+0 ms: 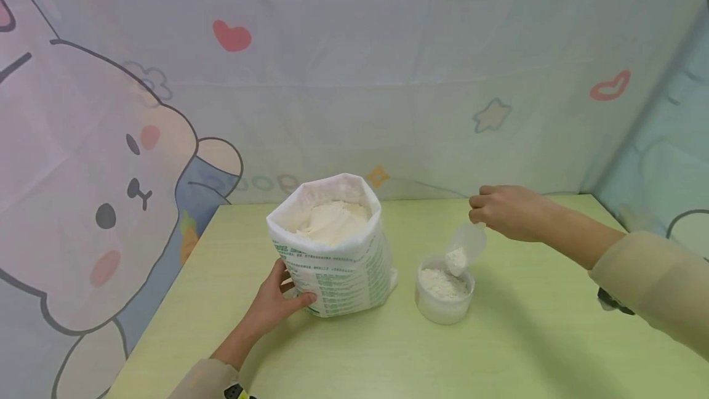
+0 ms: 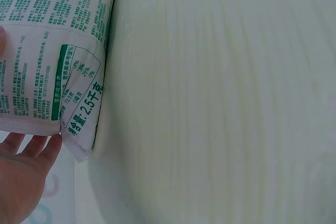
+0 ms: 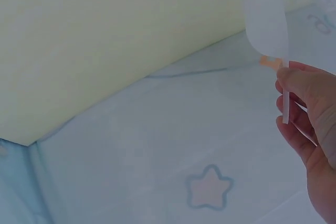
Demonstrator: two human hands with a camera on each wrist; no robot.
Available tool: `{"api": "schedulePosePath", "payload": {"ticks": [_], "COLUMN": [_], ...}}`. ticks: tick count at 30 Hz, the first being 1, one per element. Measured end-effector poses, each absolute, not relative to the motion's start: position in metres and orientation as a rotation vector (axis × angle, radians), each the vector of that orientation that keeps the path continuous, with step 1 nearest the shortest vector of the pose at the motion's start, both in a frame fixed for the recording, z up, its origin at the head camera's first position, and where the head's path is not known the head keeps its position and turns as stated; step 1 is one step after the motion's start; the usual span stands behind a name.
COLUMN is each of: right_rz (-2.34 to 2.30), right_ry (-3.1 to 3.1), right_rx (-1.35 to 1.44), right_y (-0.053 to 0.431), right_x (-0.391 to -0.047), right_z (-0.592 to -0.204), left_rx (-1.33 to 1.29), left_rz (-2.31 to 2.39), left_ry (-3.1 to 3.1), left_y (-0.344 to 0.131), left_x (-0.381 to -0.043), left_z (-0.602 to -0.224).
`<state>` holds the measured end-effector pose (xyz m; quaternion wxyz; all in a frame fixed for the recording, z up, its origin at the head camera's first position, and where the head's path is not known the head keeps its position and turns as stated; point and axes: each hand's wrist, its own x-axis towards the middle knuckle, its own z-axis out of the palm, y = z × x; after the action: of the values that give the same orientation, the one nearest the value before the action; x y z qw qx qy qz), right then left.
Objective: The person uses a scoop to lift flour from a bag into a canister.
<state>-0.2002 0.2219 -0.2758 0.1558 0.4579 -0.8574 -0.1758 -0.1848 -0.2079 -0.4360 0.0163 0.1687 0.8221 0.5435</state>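
Observation:
A white bag of flour [image 1: 346, 285] with green print stands open-topped on the table, filled high with pale powder. My left hand [image 1: 271, 306] grips its lower left side, thumb on the printed front and fingers around the side edge. In my right hand [image 1: 512, 211] is the thin handle of a translucent scoop [image 1: 473, 240], pinched between thumb and fingers. The scoop [image 3: 265, 19] tilts steeply down, with a clump of flour [image 1: 456, 261] at its lower end. Right below is a round, clear tub [image 1: 440, 313] holding flour nearly to its rim.
Both containers stand on a pale yellow-green table [image 1: 388, 362], the tub just right of the bag. Behind the table's back edge hangs a cloth backdrop [image 1: 354, 116] with cartoon drawings; another printed panel [image 1: 670, 159] is at the right.

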Motion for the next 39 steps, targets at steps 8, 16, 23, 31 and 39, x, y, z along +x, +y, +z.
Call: {"api": "schedulePosePath", "payload": {"ticks": [8, 16, 23, 31, 39], "right_rz": [-0.642, -0.751, -0.809, -0.874, -0.825], "right_ry": [-2.431, -2.329, -2.262, -2.215, -2.335], "right_rx": [1.319, 1.364, 1.376, 1.374, 1.316], "right_y": [0.211, 0.204, 0.2, 0.198, 0.207], "right_x": [-0.196, -0.194, -0.192, -0.192, -0.194], "right_z": [-0.27, -0.266, -0.264, -0.261, -0.262], "left_rx": [0.511, 0.531, 0.509, 0.506, 0.484], "left_rz": [1.703, 1.698, 1.689, 1.68, 1.671], "left_ry": [2.537, 2.569, 2.569, 2.55, 2.55], "left_y": [-0.206, -0.211, -0.21, -0.203, -0.202], "left_x": [-0.181, -0.191, -0.19, -0.176, -0.174], "left_z": [-0.43, -0.446, -0.443, -0.419, -0.417]}}
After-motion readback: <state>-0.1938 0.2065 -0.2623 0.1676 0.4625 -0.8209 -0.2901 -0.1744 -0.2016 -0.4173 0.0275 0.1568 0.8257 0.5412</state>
